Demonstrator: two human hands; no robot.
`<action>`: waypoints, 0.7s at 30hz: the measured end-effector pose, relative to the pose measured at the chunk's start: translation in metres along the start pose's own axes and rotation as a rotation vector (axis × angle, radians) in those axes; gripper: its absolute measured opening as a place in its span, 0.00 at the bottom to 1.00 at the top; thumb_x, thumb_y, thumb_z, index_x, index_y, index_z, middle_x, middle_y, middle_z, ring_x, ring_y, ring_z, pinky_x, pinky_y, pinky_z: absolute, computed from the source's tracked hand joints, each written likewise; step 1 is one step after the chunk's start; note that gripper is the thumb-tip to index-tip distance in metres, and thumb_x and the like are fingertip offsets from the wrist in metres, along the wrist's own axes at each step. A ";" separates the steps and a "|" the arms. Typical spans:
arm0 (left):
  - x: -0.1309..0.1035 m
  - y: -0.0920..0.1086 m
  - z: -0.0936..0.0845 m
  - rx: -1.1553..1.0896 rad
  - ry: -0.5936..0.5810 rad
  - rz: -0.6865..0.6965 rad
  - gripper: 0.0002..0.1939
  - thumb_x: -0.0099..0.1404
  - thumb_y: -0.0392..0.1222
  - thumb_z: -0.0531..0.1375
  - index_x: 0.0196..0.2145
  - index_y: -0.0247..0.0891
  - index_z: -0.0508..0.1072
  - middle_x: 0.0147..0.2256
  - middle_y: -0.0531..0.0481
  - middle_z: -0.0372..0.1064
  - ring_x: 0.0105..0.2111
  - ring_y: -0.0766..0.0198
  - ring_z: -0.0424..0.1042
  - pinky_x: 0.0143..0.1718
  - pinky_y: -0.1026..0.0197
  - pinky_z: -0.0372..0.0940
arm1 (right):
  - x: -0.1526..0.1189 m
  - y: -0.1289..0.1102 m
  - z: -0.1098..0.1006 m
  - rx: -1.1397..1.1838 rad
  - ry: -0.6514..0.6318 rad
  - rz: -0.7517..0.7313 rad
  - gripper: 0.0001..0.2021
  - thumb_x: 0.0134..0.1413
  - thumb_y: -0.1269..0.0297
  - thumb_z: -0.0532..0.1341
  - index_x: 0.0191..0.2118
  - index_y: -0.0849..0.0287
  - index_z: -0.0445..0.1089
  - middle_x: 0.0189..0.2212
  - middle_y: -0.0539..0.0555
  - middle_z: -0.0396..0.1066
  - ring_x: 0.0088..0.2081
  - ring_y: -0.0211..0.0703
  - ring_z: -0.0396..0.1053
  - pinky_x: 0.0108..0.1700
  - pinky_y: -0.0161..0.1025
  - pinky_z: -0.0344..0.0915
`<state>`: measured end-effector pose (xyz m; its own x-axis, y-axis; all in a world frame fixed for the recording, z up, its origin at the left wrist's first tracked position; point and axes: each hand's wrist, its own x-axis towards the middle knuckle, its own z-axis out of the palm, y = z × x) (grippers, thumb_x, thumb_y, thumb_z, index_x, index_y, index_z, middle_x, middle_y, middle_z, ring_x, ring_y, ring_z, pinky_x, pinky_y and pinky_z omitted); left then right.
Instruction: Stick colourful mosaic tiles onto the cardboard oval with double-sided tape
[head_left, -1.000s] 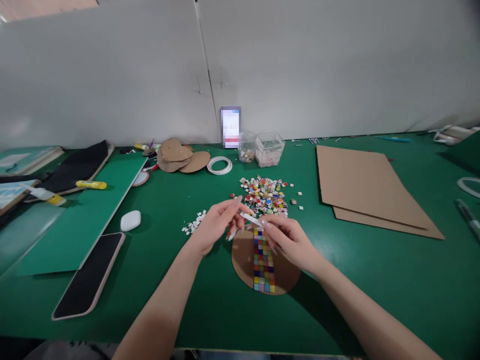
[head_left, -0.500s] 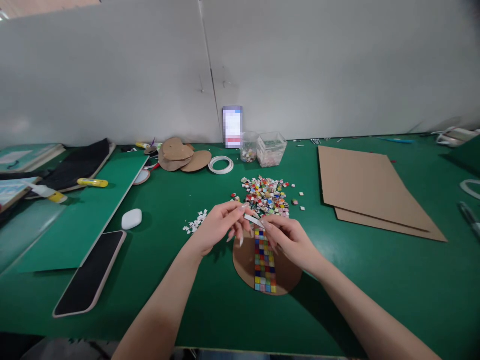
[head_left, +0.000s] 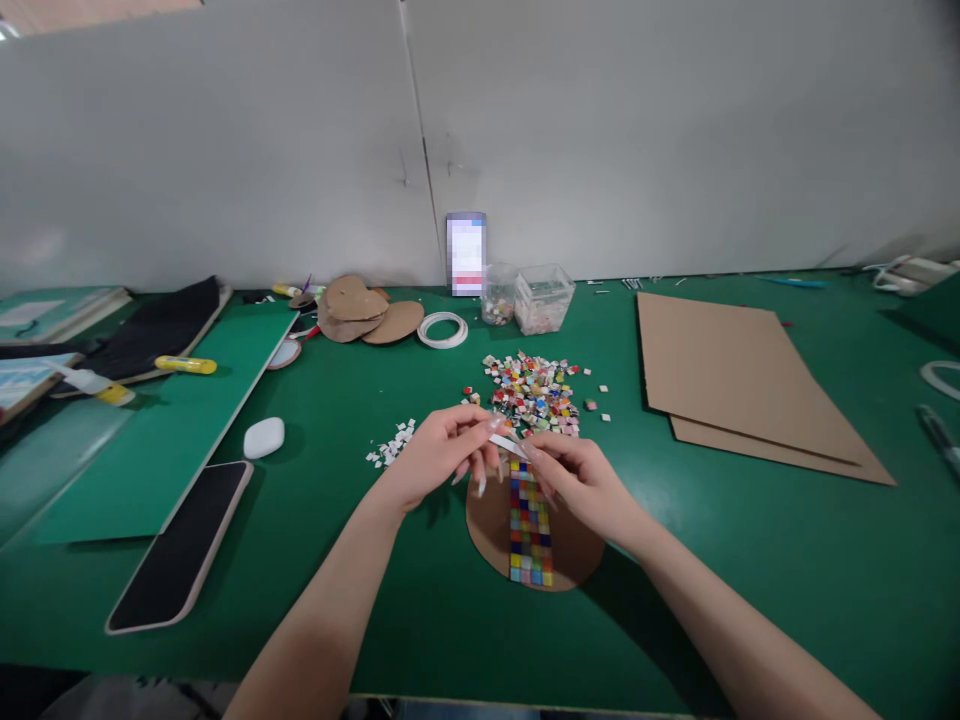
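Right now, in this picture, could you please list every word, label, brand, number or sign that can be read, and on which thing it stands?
No text can be read.
Upright phone: screen pixelated, unreadable.
Yellow tube: any print is too small.
Teal book at far left: pale patch on its cover, too blurred.
White strip between left hand and right hand: no readable mark.

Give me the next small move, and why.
Probably have the left hand pick at its end of the white strip to see whether a layer lifts, while the right hand steadies the other. The right hand pinches one end, the left hand is at the other, and the strip is held up near the cardboard disc's far edge. No loose layer can be made out.
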<state>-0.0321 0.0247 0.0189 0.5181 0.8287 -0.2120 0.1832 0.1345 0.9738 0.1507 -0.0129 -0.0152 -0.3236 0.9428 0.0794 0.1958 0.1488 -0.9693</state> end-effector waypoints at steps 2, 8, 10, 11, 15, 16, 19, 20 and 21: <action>0.000 0.000 0.000 0.011 0.000 0.001 0.13 0.63 0.47 0.53 0.37 0.34 0.70 0.22 0.52 0.67 0.17 0.73 0.64 0.14 0.72 0.52 | 0.000 0.000 0.000 -0.003 -0.001 -0.003 0.12 0.59 0.60 0.51 0.31 0.59 0.68 0.16 0.45 0.55 0.18 0.32 0.51 0.20 0.31 0.48; -0.001 0.002 0.000 0.045 0.015 0.012 0.12 0.63 0.47 0.54 0.32 0.34 0.69 0.23 0.53 0.66 0.18 0.73 0.63 0.16 0.71 0.53 | 0.001 -0.001 0.000 -0.039 0.012 -0.006 0.13 0.59 0.60 0.51 0.31 0.60 0.68 0.16 0.45 0.56 0.19 0.33 0.52 0.21 0.31 0.50; -0.001 0.002 0.001 0.052 0.017 0.016 0.12 0.63 0.46 0.54 0.33 0.34 0.70 0.23 0.53 0.66 0.19 0.72 0.64 0.17 0.71 0.54 | 0.001 -0.001 0.000 -0.043 0.014 -0.004 0.13 0.59 0.60 0.51 0.31 0.60 0.68 0.15 0.45 0.56 0.18 0.33 0.53 0.21 0.31 0.50; -0.001 0.002 0.001 0.054 0.019 0.020 0.12 0.63 0.46 0.53 0.34 0.34 0.70 0.23 0.53 0.66 0.19 0.72 0.64 0.17 0.70 0.55 | 0.001 -0.001 0.000 -0.041 0.016 0.001 0.13 0.59 0.61 0.51 0.31 0.60 0.68 0.15 0.45 0.56 0.18 0.33 0.53 0.20 0.31 0.50; -0.002 0.004 0.002 0.080 0.032 0.038 0.12 0.62 0.46 0.54 0.34 0.35 0.70 0.23 0.53 0.67 0.20 0.72 0.65 0.18 0.70 0.56 | 0.000 0.000 0.000 -0.020 0.023 0.017 0.13 0.60 0.61 0.50 0.31 0.60 0.68 0.14 0.44 0.54 0.16 0.32 0.51 0.19 0.31 0.48; -0.002 0.004 0.002 0.091 0.036 0.040 0.11 0.62 0.46 0.55 0.34 0.35 0.70 0.24 0.53 0.67 0.20 0.72 0.65 0.18 0.70 0.57 | 0.000 0.000 0.000 -0.013 0.024 0.020 0.13 0.60 0.60 0.50 0.32 0.60 0.68 0.14 0.44 0.54 0.16 0.32 0.50 0.19 0.31 0.48; -0.003 0.003 0.001 0.125 0.050 0.049 0.08 0.59 0.42 0.58 0.34 0.36 0.70 0.25 0.53 0.68 0.21 0.71 0.66 0.20 0.70 0.59 | 0.000 0.000 0.000 0.006 0.026 0.022 0.13 0.60 0.60 0.50 0.33 0.60 0.68 0.14 0.44 0.54 0.16 0.32 0.51 0.19 0.31 0.49; -0.003 0.002 0.001 0.131 0.054 0.058 0.07 0.59 0.41 0.58 0.34 0.36 0.70 0.25 0.53 0.68 0.22 0.71 0.66 0.20 0.70 0.59 | 0.000 -0.001 0.000 0.010 0.024 0.023 0.13 0.59 0.60 0.51 0.32 0.60 0.68 0.14 0.44 0.54 0.16 0.32 0.51 0.19 0.31 0.49; -0.002 0.001 0.001 0.137 0.057 0.069 0.06 0.59 0.41 0.57 0.34 0.36 0.70 0.25 0.53 0.68 0.22 0.71 0.66 0.21 0.70 0.60 | 0.000 -0.001 0.000 0.014 0.023 0.024 0.13 0.59 0.60 0.51 0.32 0.60 0.68 0.14 0.44 0.54 0.16 0.32 0.51 0.19 0.31 0.49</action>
<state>-0.0323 0.0222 0.0205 0.4856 0.8636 -0.1359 0.2629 0.0040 0.9648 0.1500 -0.0131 -0.0142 -0.2979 0.9526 0.0617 0.1905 0.1226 -0.9740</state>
